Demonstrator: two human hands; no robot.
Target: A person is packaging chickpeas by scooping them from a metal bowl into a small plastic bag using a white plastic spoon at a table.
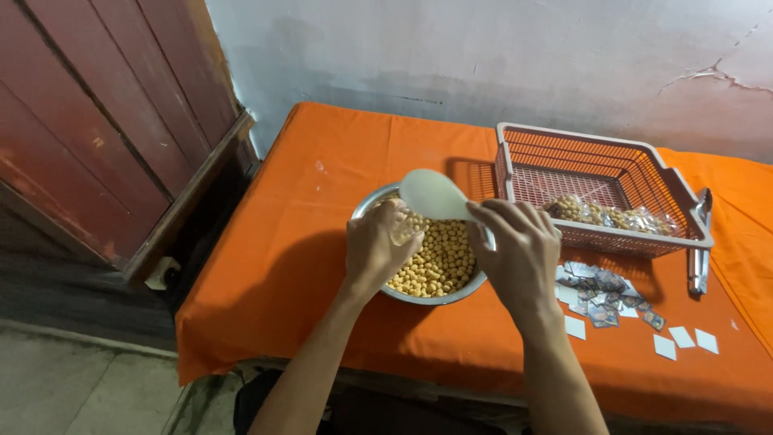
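A metal bowl (369,205) of small round yellow-brown snack balls (441,262) sits on the orange-covered table (322,185). My left hand (377,246) hovers over the bowl's left side, fingers curled around a small clear plastic bag (404,230). My right hand (518,246) is over the bowl's right rim and grips the handle of a pale plastic spoon (433,194), whose scoop end is raised above the bowl near the bag.
A pink plastic basket (612,153) behind the right hand holds filled clear packets (612,216). Small printed sachets (604,290) and white squares (684,338) lie beside the bowl. A metal tool (699,242) rests right of the basket. A red door (105,121) stands left.
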